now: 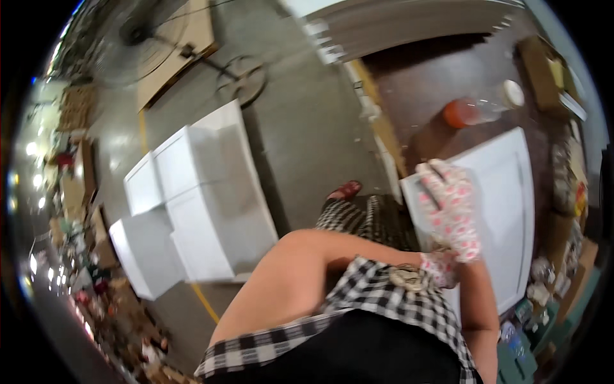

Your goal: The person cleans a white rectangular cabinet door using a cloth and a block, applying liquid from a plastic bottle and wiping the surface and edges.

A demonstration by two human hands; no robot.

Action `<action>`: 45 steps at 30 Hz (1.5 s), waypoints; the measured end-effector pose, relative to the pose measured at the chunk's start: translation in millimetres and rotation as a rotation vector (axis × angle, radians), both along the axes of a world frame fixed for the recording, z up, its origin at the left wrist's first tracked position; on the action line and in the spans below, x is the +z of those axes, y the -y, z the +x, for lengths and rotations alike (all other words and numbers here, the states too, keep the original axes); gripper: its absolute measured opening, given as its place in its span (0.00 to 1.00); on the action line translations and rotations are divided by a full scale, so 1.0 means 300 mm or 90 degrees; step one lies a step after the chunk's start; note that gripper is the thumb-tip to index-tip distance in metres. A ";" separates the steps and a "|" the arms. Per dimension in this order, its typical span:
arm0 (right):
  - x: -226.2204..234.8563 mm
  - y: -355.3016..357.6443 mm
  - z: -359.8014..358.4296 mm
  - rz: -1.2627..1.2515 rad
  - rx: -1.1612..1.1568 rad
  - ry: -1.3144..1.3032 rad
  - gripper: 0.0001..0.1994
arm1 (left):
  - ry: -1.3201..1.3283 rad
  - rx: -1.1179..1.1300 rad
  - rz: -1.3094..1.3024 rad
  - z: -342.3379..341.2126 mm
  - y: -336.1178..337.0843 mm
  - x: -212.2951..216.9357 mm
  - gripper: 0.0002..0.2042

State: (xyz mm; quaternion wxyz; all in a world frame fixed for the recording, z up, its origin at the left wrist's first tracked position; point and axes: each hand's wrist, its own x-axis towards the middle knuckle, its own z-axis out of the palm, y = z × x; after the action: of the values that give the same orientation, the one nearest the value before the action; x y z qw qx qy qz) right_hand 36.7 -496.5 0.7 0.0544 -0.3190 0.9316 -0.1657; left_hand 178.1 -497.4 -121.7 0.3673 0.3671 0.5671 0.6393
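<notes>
Both my hands wear white work gloves with pink dots. My left arm reaches across my body, and my left hand (439,265) is closed at the wrist of the other glove, gripping its cuff; its fingertips are partly hidden. My right hand (451,208) points away from me with fingers stretched out, over a white framed panel (502,192). Narrow dark strips show beside its fingers; I cannot tell whether these are gaps or a thin object. The panel lies on a brown work surface (419,77).
A clear bottle with orange-red contents (462,113) lies beyond the panel. Stacked boards (409,29) stand at the far end. Cardboard boxes (543,73) line the right. White cabinet-like pieces (198,192) stand on the floor at left, near a pedestal fan (242,80).
</notes>
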 end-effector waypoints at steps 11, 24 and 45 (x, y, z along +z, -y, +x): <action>-0.070 -0.385 -0.429 0.065 -0.234 -0.148 0.16 | 1.172 -0.224 0.391 0.080 -0.015 -0.099 0.21; -0.131 -0.492 -0.485 0.058 -0.603 -0.119 0.18 | 0.638 -0.189 0.109 -0.037 0.162 -0.031 0.22; -0.105 -1.268 0.461 0.194 -0.932 -0.234 0.13 | -0.837 -0.315 -0.216 -0.144 0.061 0.178 0.26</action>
State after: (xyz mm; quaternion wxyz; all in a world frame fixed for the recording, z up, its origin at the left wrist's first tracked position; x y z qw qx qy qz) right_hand 174.9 -116.3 -30.9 -0.1812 0.3673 0.9119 0.0266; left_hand 134.8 -515.7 -68.1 0.1360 0.7312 0.6626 0.0878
